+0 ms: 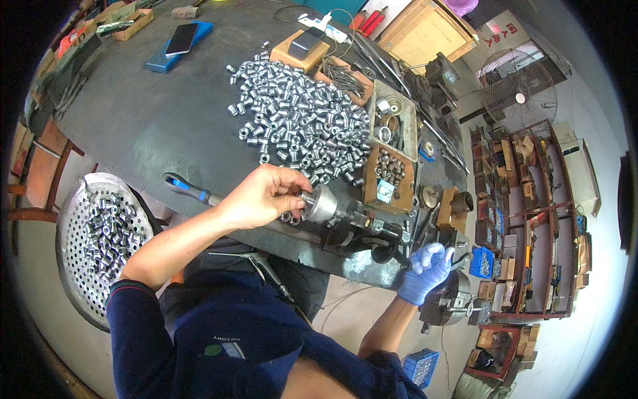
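Observation:
My bare left hand (269,196) is closed in a pinch at the narrow end of a silvery cone-shaped holder (321,203). Between its fingertips is a small metal sleeve (306,197), mostly covered by them. The holder belongs to a bench fixture (355,226) with dark metal parts, at the table's near edge. My right hand (428,269), in a blue glove, is raised beside the fixture's right end with its fingers curled in; whatever they grip is hidden. Just below it stands a dark round chuck (448,302). Behind my left hand spreads a big heap of shiny metal sleeves (299,113).
A perforated metal basin (70,249) with more sleeves sits at the left. A blue-handled tool (189,188) lies by my left forearm. Behind the fixture are a wooden box of small parts (389,174) and a tray (397,123). An air gun (266,272) hangs near my body.

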### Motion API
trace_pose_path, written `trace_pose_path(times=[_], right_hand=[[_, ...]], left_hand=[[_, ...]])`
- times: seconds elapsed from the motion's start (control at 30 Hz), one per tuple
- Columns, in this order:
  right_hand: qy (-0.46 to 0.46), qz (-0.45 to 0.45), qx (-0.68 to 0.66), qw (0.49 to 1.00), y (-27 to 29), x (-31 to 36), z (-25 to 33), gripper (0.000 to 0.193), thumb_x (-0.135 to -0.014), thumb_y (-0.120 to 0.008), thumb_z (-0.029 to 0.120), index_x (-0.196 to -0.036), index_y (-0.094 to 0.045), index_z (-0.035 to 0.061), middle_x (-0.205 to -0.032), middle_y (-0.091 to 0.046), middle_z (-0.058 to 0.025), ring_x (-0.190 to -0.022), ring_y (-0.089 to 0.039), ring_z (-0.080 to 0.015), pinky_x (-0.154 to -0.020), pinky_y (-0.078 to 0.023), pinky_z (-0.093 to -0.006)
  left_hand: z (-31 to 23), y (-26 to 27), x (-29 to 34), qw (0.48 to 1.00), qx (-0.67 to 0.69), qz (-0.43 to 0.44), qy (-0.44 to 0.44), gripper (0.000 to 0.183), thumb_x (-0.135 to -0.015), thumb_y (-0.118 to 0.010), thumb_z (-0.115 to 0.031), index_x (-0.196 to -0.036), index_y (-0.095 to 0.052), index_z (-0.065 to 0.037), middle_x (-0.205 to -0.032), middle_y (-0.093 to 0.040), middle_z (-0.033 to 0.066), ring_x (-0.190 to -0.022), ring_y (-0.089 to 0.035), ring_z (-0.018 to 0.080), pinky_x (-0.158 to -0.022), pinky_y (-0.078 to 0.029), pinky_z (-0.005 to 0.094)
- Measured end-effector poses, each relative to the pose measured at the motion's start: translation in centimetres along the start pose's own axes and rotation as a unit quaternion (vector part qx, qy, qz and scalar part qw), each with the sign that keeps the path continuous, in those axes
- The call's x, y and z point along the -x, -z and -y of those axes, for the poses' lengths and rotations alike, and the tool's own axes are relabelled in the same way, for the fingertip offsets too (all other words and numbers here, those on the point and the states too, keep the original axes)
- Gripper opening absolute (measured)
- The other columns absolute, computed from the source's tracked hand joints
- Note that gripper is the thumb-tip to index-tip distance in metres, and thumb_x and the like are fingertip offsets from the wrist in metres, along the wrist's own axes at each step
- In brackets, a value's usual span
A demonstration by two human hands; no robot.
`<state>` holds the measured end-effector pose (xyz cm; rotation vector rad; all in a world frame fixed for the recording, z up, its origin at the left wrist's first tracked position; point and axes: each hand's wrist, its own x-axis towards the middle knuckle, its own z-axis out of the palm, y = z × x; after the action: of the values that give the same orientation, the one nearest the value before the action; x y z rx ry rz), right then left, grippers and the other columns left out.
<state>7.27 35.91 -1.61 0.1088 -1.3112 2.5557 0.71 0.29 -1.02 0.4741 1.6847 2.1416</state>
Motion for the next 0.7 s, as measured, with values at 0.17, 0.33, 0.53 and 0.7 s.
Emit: trace_pose_path(times=[0.17, 0.33, 0.53, 0.7], right_hand=[[-0.048, 0.012, -0.12, 0.991, -0.3, -5.4, -0.4, 0.048, -0.09, -0.041, 0.04, -0.075, -0.058, -0.0024, -0.046, -0.039, -0.0025, -0.033, -0.027, -0.0087, -0.03, -0.025, -0.0194], [-0.15, -0.003, -0.226, 0.962, 5.3, -9.1, -4.8, 0.047, -0.086, -0.046, 0.046, -0.07, -0.059, 0.0032, -0.047, -0.044, -0.0026, -0.032, -0.03, -0.011, -0.031, -0.027, -0.0228], [-0.03, -0.287, 0.036, 0.957, 6.5, -4.3, -9.6, 0.039, -0.087, -0.049, 0.037, -0.077, -0.061, 0.0019, -0.058, -0.055, -0.006, -0.04, -0.043, -0.0135, -0.034, -0.033, -0.0252], [-0.129, -0.095, -0.098, 0.982, 6.3, 2.4, -5.1, 0.041, -0.088, -0.047, 0.037, -0.079, -0.061, -0.0006, -0.057, -0.055, -0.0082, -0.041, -0.045, -0.0125, -0.032, -0.033, -0.0213]], left_hand=[[-0.1, -0.1, 0.3, 0.999, -0.029, -0.006, -0.02, 0.021, -0.077, -0.055, 0.008, -0.098, -0.057, 0.006, -0.082, -0.061, 0.009, -0.074, -0.059, 0.0124, -0.067, -0.047, 0.0236], [0.8, 0.1, 0.0, 0.986, -0.127, -0.025, -0.106, 0.023, -0.072, -0.062, 0.007, -0.095, -0.061, 0.002, -0.085, -0.064, 0.0086, -0.077, -0.06, 0.0129, -0.07, -0.048, 0.0252], [0.4, 0.0, -0.2, 0.983, -0.154, -0.026, -0.101, 0.024, -0.071, -0.066, 0.002, -0.094, -0.062, 0.0, -0.083, -0.064, 0.0091, -0.078, -0.06, 0.0126, -0.07, -0.048, 0.0266], [0.7, 0.5, -0.4, 0.991, -0.099, -0.004, -0.092, 0.026, -0.069, -0.068, 0.004, -0.094, -0.062, 0.001, -0.085, -0.063, 0.0057, -0.08, -0.059, 0.012, -0.073, -0.047, 0.0259]])
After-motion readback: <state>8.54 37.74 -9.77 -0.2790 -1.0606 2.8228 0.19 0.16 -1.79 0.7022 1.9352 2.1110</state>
